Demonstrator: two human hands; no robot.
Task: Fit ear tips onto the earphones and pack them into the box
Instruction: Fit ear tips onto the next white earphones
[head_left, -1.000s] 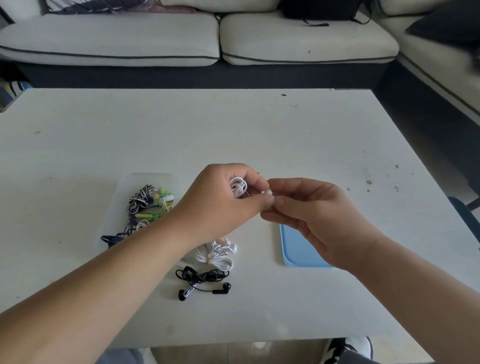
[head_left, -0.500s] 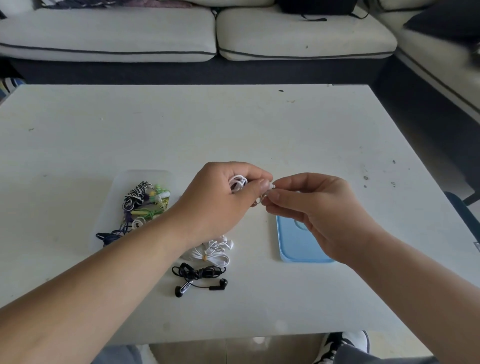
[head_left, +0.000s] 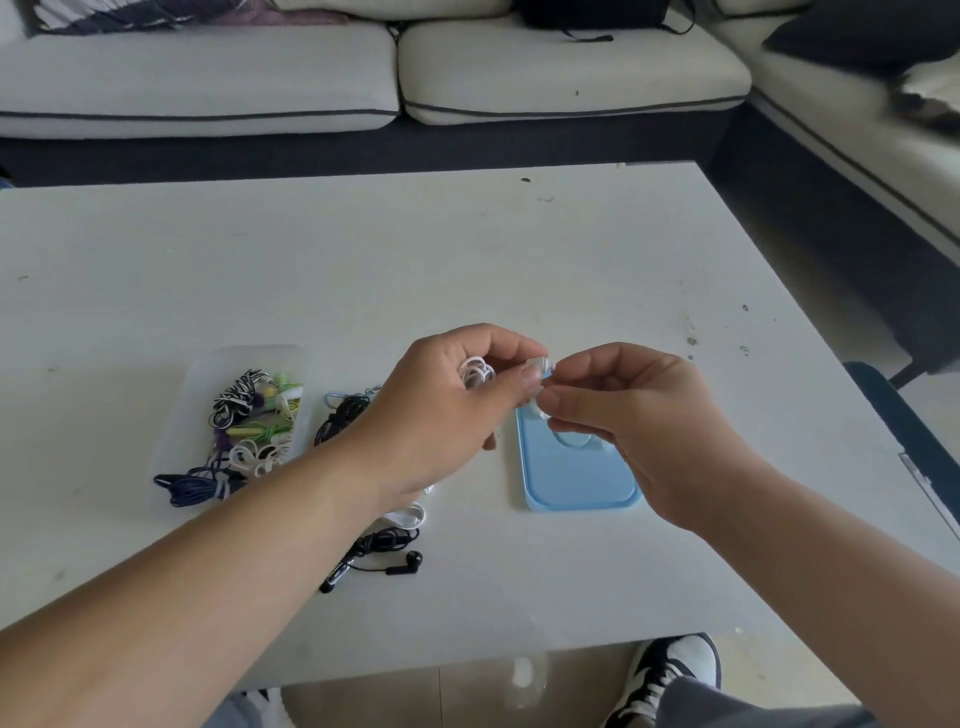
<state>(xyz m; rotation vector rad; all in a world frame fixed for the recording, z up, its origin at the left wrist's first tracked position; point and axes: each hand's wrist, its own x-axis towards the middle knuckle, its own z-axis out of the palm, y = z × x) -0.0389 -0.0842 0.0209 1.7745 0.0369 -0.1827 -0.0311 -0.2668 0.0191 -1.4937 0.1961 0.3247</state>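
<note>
Only the head camera shows the scene, and the work centres on where the two hands meet above the white table (head_left: 467, 260). The left hand (head_left: 452, 415) has its fingers curled round a coiled set of white wired earphones (head_left: 475, 371), with thumb and forefinger pinching one bud at the front of the fist. The right hand (head_left: 639, 426) meets it fingertip to fingertip and pinches what looks like a small white ear tip (head_left: 540, 364). The fingers hide whether that tip is seated on the bud.

Well to the left of the grip, past the left wrist, a clear plastic box (head_left: 174, 457) holds several bundles: striped black-and-white, green, white and dark blue. I take these as already packed. Between the box and the grip a dark braided earphone bundle (head_left: 343, 415) lies on the table. Below the grip, partly under the left forearm, are a loose white earphone bundle (head_left: 410, 517) and a set of black earphones (head_left: 384, 551). Directly beneath the right hand's fingers lies a pale blue rectangular lid (head_left: 576, 478), off the box.

The task looks roughly midway. One set is being fitted, about three on the table still seem to await tips and packing, and the lid has yet to go on.
</note>
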